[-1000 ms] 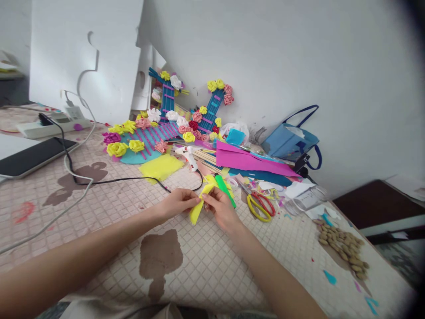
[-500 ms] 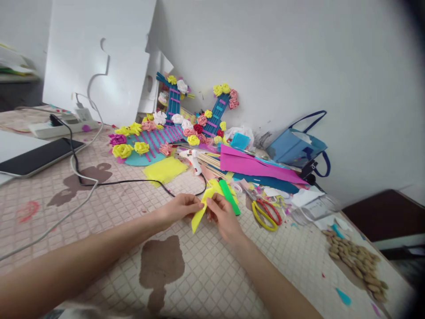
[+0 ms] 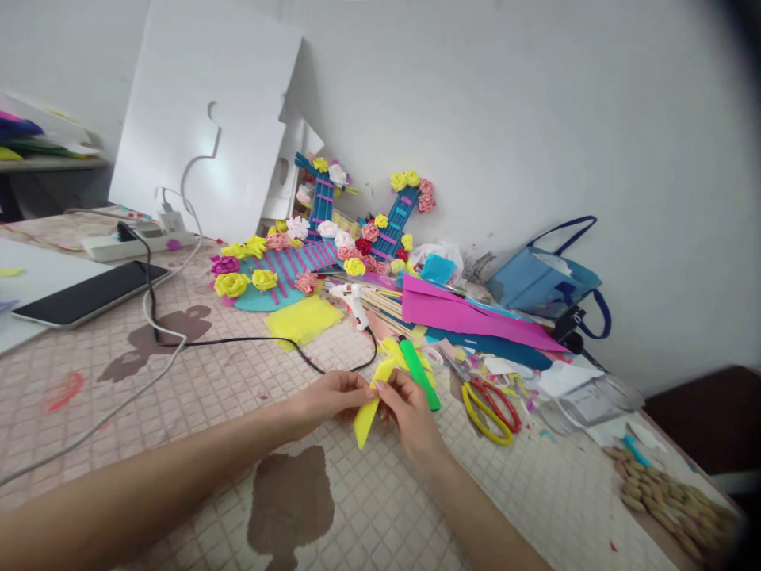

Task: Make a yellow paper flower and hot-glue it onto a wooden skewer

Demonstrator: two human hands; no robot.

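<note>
Between my two hands is a narrow strip of yellow crepe paper (image 3: 367,420), held slanted over the table. My left hand (image 3: 333,400) pinches its left edge with thumb and fingers. From the other side, my right hand (image 3: 410,408) grips it too, fingertips close to the left thumb. Just beyond the hands lie a green marker-like stick (image 3: 419,374) and more yellow paper pieces (image 3: 393,351). A white glue gun (image 3: 352,304) rests behind them, its black cord curving toward my hands. A sheet of yellow crepe paper (image 3: 303,319) lies to its left.
Scissors (image 3: 488,412) with red and yellow handles lie right of my hands. Magenta paper (image 3: 469,316), a blue bag (image 3: 541,281) and a peanut pile (image 3: 669,503) are farther right. Paper-flower decorations (image 3: 285,266) stand at the back; a phone (image 3: 89,293) and power strip (image 3: 136,244) are left.
The view has shifted, so most things appear slightly lower and farther right. Both hands still hold the yellow strip, now turned a little with its broad side showing more.
</note>
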